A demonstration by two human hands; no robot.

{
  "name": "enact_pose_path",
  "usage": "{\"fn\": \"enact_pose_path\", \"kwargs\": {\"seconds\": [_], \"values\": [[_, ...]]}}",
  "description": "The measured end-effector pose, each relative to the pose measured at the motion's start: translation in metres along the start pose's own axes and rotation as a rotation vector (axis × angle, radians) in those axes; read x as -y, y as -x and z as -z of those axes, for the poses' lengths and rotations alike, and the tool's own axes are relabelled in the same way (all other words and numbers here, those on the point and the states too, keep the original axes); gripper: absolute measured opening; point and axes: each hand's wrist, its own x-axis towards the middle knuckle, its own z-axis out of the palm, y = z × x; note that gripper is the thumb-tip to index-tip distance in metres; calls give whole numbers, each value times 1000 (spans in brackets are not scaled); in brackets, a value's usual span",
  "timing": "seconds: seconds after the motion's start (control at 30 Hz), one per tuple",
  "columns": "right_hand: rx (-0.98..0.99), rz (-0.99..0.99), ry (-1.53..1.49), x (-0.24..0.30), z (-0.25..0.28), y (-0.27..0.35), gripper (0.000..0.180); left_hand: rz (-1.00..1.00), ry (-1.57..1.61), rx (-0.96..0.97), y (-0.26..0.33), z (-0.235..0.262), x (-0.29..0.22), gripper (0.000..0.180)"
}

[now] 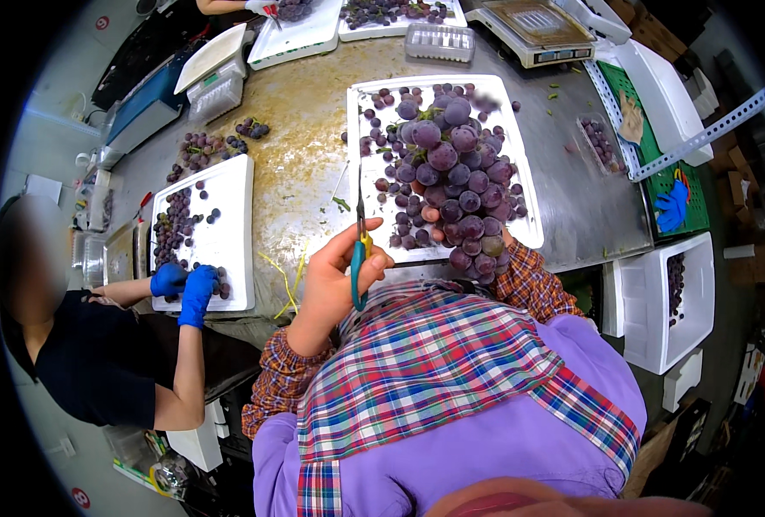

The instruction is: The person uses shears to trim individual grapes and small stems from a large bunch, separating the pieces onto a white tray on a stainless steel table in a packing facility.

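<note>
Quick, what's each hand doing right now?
Left hand: closed on teal-handled scissors, blades up.
Right hand: mostly hidden, holding the purple grape bunch over the white tray.

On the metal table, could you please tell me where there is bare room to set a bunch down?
The steel table is bare between the left white tray and the middle white tray, apart from stem scraps. The middle tray is crowded with the purple grape bunch and loose grapes.
</note>
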Motion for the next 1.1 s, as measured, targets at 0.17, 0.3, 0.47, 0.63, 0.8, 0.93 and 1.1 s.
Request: {"fn": "enact_pose_path", "kwargs": {"seconds": [0.17,0.3,0.47,0.63,0.8,0.93,1.1], "values": [[7,-26,-39,1,2,1,94,-31,-219,-55,-1,11,-2,49],[16,-37,-60,4,2,1,94,-146,-385,-86,-4,16,-7,49],[10,-20,-52,9,1,7,93,-126,-454,-88,-5,17,-9,49],[-121,176,186,14,-1,8,80,-108,-466,-62,-8,14,-7,49],[-200,316,231,13,-4,5,73,-77,-468,-32,-6,10,-5,48],[-225,336,203,15,-11,1,73,-59,-501,9,-5,8,-3,48],[-355,326,299,19,-14,-6,92,-97,-559,61,-2,2,-2,49]]}}
